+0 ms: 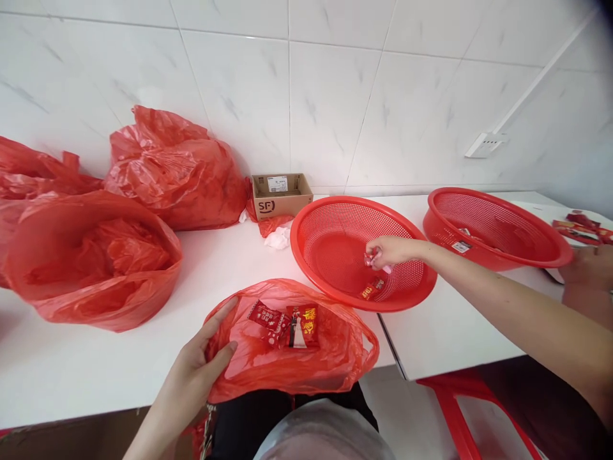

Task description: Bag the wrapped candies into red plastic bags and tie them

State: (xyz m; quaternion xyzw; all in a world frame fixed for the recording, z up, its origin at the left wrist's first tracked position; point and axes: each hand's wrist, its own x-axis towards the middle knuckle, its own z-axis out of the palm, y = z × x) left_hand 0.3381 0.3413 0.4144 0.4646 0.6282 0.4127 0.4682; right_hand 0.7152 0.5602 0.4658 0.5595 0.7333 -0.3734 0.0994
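At the front edge of the table [96,370], a red bag [292,348] lies open, hanging a little over the edge. Inside it there are red packets [292,322] with gold print. The left hand [201,364] grasps the left rim of this bag, thumb on the plastic and fingers along the opening.

Just behind the bag, to the right, stands a red basket [354,220], at the right end of the table. The right hand [390,251] reaches into this basket and is closed around a small wrapped sweet [370,258]. Two more sweets [372,289] lie on the basket bottom below the hand.

A second basket [498,227] stands further right, on the next table [454,326]. At the far right edge another person's hand [587,275] rests near some red packages [582,229].

At the back edge, by the wall, there is a small carton [280,195]. Left of it three big red bags [90,255] stand, and the nearest one is open.
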